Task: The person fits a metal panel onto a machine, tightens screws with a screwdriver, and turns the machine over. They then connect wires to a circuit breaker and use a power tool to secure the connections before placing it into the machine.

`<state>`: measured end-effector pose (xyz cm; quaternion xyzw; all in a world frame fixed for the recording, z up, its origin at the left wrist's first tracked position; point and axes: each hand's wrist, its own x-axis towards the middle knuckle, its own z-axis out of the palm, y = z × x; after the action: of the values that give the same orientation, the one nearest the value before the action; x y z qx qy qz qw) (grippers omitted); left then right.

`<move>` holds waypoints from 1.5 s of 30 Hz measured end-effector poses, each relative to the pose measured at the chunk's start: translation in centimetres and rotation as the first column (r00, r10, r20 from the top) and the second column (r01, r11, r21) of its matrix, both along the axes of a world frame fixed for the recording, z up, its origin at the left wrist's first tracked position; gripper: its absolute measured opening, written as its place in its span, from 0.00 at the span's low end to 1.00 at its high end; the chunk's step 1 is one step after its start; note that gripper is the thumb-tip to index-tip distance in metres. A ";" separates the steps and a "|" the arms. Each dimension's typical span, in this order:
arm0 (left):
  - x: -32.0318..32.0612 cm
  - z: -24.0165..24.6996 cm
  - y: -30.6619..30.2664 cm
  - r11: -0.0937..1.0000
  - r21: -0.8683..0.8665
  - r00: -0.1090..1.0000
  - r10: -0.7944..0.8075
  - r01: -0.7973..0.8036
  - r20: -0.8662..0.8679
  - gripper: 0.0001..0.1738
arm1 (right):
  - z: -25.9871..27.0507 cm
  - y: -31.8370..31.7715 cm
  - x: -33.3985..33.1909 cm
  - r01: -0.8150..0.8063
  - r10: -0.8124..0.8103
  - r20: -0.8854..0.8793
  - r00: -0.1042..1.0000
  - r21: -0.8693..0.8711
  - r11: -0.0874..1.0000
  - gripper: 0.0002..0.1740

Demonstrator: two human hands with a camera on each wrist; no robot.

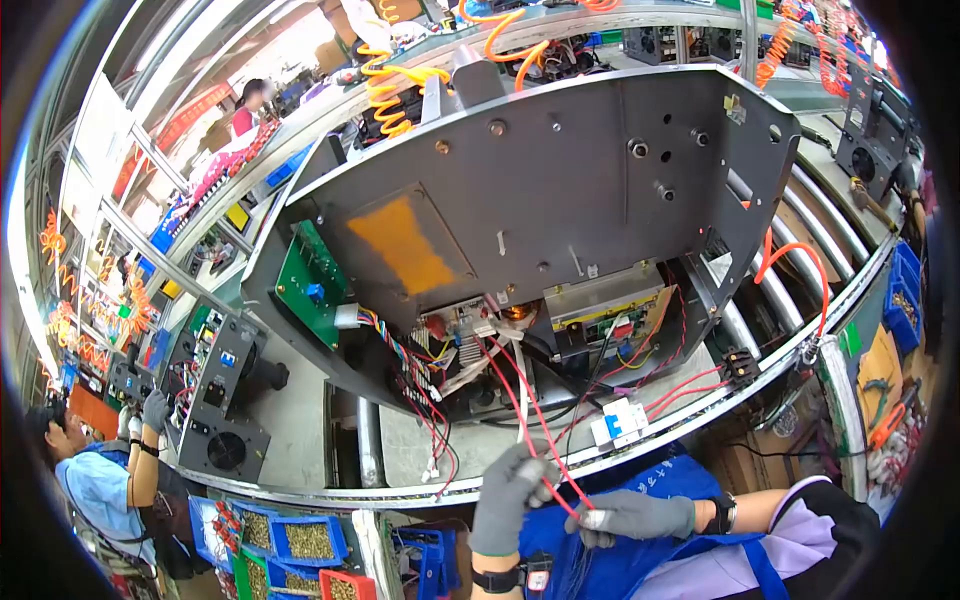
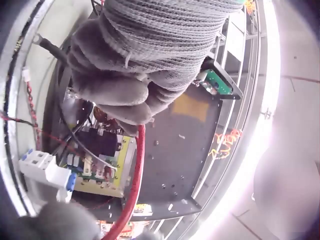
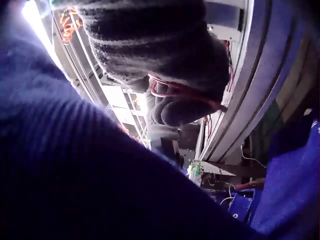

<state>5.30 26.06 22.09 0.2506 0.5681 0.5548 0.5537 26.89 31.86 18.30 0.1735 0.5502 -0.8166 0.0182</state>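
Two red wires run out of a large dark metal housing toward my gloved hands at the near edge of the bench. My left hand pinches a red wire, and in the left wrist view the red wire comes out below its fingertips. Right beside it, my right hand grips the wires close to their ends. In the right wrist view, a red wire bends across the right glove's fingers. A white circuit breaker with a blue switch lies near the housing's front edge.
Loose multicoloured wires hang beside a green circuit board. Metal rollers run under the housing. Blue bins of screws stand below the bench on the left. Another person works at the far left.
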 end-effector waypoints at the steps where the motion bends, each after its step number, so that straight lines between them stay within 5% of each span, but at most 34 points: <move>1: 0.8 0.2 -0.4 0.989 -0.129 0.994 -0.083 0.073 -0.073 0.19 | -0.5 0.0 -0.2 0.020 -0.020 0.016 1.000 0.014 1.000 0.23; 3: 1.9 -2.3 -1.8 0.982 -0.085 0.984 -0.174 0.170 -0.044 0.19 | -0.5 -0.1 -0.4 0.053 -0.054 -0.001 0.999 0.201 0.978 0.23; 6: 3.3 -3.3 -3.0 0.992 -0.120 0.998 -0.037 0.032 -0.042 0.19 | -0.2 0.0 0.1 0.049 -0.047 -0.018 0.999 0.562 0.826 0.23; 12: 2.6 -5.2 -4.3 0.990 -0.113 0.962 -0.116 0.090 -0.248 0.21 | -0.7 0.3 1.0 0.075 -0.099 0.047 0.994 0.376 0.923 0.23; 14: 1.3 -4.3 -2.6 0.982 -0.184 0.984 0.077 -0.046 0.163 0.18 | -0.5 0.4 1.1 0.071 -0.093 0.089 0.992 0.221 0.973 0.23; 16: 0.2 -4.9 -2.1 0.967 -0.180 0.790 0.251 -0.180 0.559 0.17 | -0.2 0.3 1.2 0.101 -0.115 0.089 0.989 0.145 0.984 0.23; 18: 0.1 -4.4 -3.1 0.919 0.014 0.561 0.228 -0.395 0.796 0.16 | -0.1 0.3 1.2 0.128 -0.135 0.084 0.987 0.090 0.988 0.22; 22: -0.3 -6.6 -2.8 0.892 0.042 0.534 0.232 -0.451 0.813 0.22 | -0.1 0.1 1.3 0.153 -0.158 0.081 0.984 0.071 0.986 0.22; 24: 0.5 -6.5 -1.9 0.947 0.043 0.727 0.216 -0.320 0.652 0.24 | -0.3 0.1 1.2 0.131 -0.141 0.070 0.988 0.132 0.983 0.22; 26: 1.3 -8.0 -1.3 0.979 0.115 0.851 0.086 -0.168 0.518 0.24 | -0.9 -0.1 0.9 0.089 -0.103 0.020 0.994 0.371 0.925 0.22; 29: 3.3 -3.2 -0.6 0.997 0.064 0.936 0.021 -0.046 0.352 0.24 | -0.8 0.2 0.4 0.091 -0.056 -0.075 0.996 0.641 0.762 0.21; 33: 3.0 -4.3 -1.2 0.991 0.121 0.905 -0.001 -0.056 0.426 0.20 | -0.7 0.2 0.7 0.100 -0.052 -0.089 0.995 0.698 0.709 0.21; 38: 2.2 -5.9 -2.6 0.969 0.051 0.862 0.190 -0.242 0.470 0.24 | -1.3 0.5 2.5 0.021 -0.035 0.001 0.999 0.774 0.632 0.19; 45: 2.6 -7.0 -2.6 0.950 -0.056 0.928 0.311 -0.306 0.205 0.23 | -1.4 1.0 4.3 -0.049 -0.035 0.081 0.996 0.840 0.540 0.20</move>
<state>7.95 23.45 15.05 0.0915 0.5449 0.6518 0.5195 31.19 32.90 16.93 0.1942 0.8737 -0.4443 -0.0398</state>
